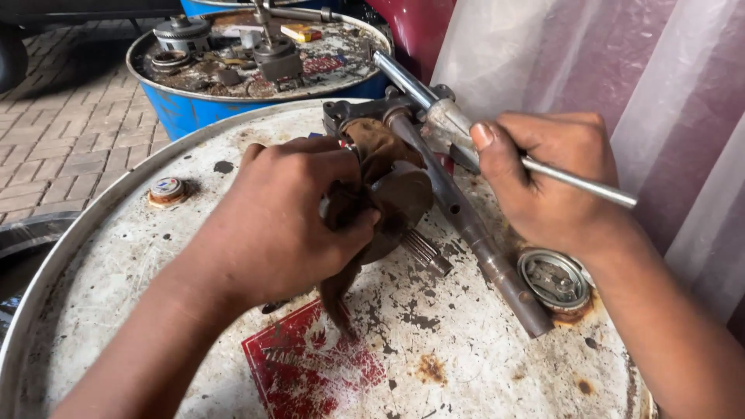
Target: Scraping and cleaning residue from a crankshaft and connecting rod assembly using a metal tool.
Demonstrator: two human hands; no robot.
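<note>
Rust-flecked white paint covers the round steel drum top [466,365], where a person works on a greasy machine part. The left hand [287,209] is clenched around a brown, oil-stained rag [388,186] wrapped over a rounded metal piece with a splined shaft [425,252] poking out below. The right hand [543,182] grips a slim, bright steel rod [578,180] that runs up into a thicker polished tube. Between the hands a long, dull, rusty tube [481,248] lies slanting across the drum, its lower end just beside the drum's round bung cap [555,279]. Behind stands a blue drum [186,112] littered with gears and small parts, on brick paving [62,132].
</note>
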